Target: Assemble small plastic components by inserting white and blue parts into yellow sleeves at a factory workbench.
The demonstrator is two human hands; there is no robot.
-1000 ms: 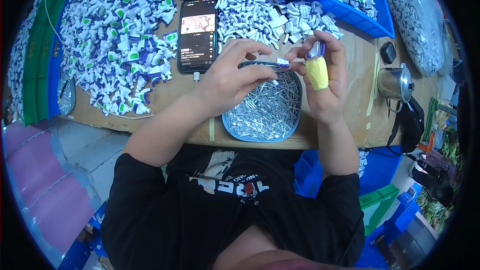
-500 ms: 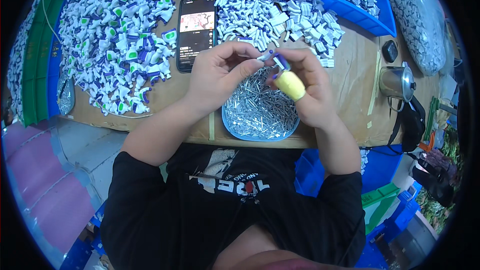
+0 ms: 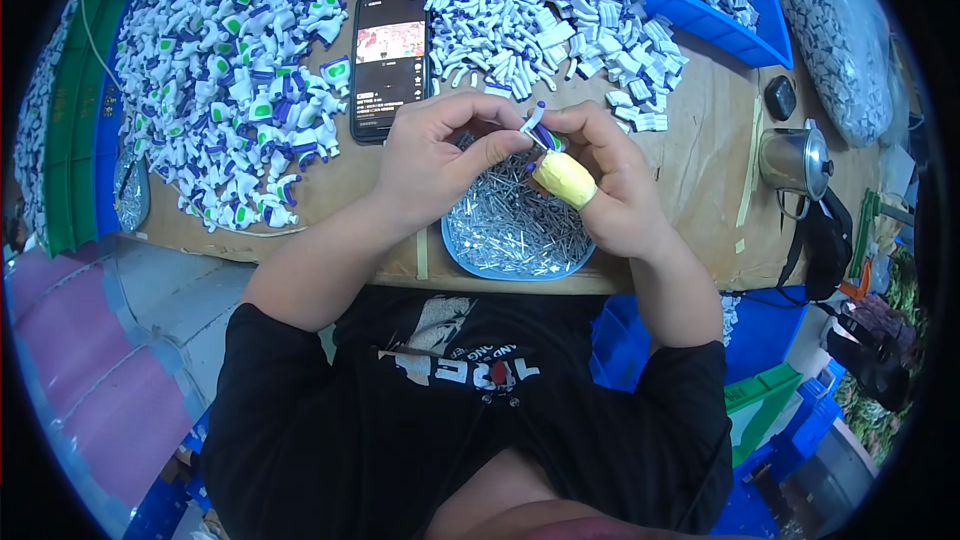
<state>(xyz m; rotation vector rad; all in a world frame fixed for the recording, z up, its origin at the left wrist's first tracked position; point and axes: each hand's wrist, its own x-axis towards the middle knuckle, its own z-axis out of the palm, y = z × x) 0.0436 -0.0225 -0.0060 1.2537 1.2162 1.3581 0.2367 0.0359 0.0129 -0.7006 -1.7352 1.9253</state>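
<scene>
Left hand [image 3: 440, 155] and right hand [image 3: 605, 185], thumb wrapped in yellow tape, pinch a small white-and-purple plastic part [image 3: 537, 127] above the blue tray of metal pins [image 3: 512, 230]; black smartphone [image 3: 389, 62] at 10 o'clock.

A dark phone [image 3: 389, 64] lies near the far edge of the surface [image 3: 700, 170], a metal cup [image 3: 795, 160] stands at its right edge, and blue bins [image 3: 720, 25] line the far right corner.

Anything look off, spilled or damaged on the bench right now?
Nothing is spilled or broken. Two oddities: the right thumb is wrapped in yellow tape, and a phone with its screen lit lies among the piled plastic parts. The pins stay inside their blue tray.
</scene>
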